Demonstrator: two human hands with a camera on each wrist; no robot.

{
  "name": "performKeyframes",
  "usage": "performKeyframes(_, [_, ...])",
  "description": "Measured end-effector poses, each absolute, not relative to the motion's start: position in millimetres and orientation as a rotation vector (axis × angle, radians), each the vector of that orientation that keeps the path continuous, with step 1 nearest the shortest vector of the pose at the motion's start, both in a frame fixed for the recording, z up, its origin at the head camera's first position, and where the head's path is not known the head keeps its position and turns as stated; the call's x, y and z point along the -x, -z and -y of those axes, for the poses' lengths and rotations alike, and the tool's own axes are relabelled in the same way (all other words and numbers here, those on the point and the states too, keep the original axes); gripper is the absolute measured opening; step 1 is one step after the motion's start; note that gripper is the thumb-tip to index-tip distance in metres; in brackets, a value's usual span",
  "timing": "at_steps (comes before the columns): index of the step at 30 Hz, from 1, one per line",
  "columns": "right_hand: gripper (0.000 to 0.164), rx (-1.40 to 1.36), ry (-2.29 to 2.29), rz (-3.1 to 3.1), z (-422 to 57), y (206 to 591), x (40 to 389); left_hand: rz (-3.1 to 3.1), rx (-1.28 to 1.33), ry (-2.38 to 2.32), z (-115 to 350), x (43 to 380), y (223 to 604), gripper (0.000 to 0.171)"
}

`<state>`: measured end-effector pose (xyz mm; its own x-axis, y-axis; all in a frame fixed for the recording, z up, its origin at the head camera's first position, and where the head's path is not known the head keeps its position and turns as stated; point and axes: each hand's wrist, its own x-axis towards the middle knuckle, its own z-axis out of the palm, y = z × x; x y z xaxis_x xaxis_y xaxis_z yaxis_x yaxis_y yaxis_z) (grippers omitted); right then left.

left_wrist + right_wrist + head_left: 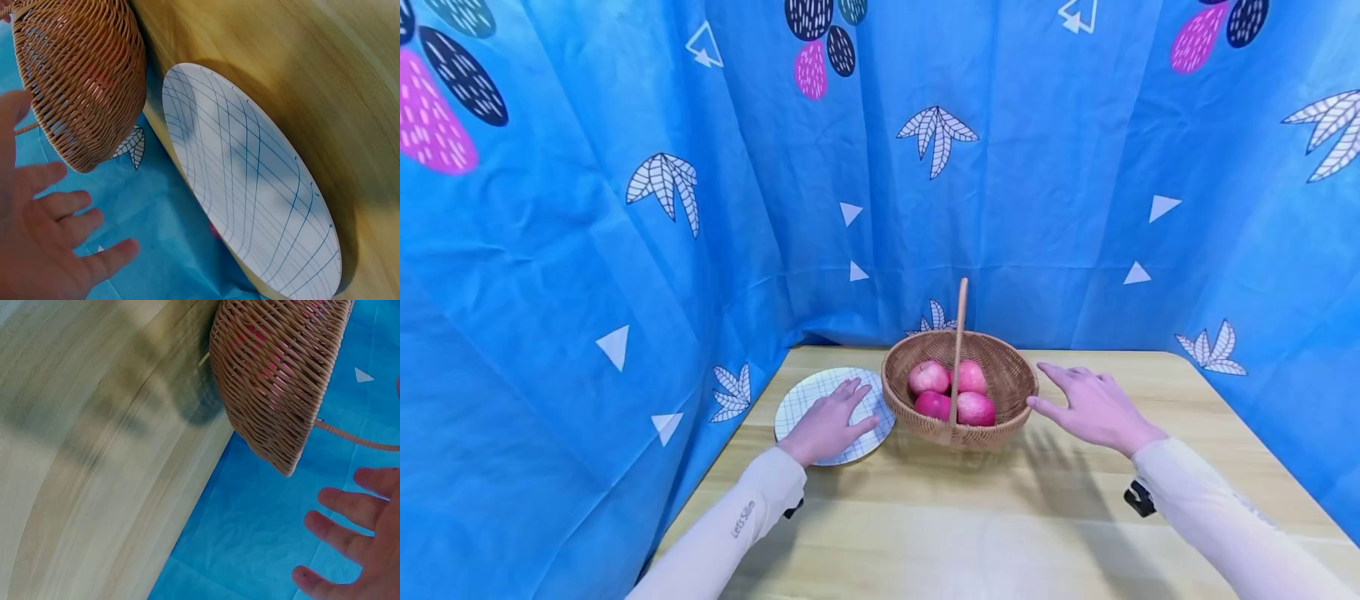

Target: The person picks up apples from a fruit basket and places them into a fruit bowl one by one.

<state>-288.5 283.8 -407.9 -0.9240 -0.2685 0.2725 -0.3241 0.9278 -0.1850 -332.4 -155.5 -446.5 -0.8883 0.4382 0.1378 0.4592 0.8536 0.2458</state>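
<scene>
A brown wicker basket (1017,377) with a tall arched handle (961,325) stands on the table. Inside it lie several pinkish-red apples (976,409). To its left is a round white plate (793,408) with a blue line grid. My left hand (831,423) hovers over the plate, fingers spread and holding nothing; the left wrist view shows the plate (244,181) bare. At the basket's right rim, my right hand (1093,407) reaches in with loosely extended fingers, thumb tip close to the wicker. Nothing is in its grasp in the right wrist view.
The light wood table (940,533) has its left edge just beyond the plate and its far edge behind the basket. A blue patterned curtain (1022,183) hangs around the back and sides. Dark wrist devices (1140,497) sit under the white sleeves.
</scene>
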Motion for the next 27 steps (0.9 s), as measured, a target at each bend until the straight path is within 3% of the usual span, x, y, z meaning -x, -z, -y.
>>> performKeyframes(9, [0.074,-0.37,-0.434,2.779,-290,414,293,2.822,0.602,0.52,152,339,451,0.049])
performKeyframes(27, [0.068,-0.277,-0.673,2.81,-292,419,318,2.81,0.591,0.451,150,341,450,0.045])
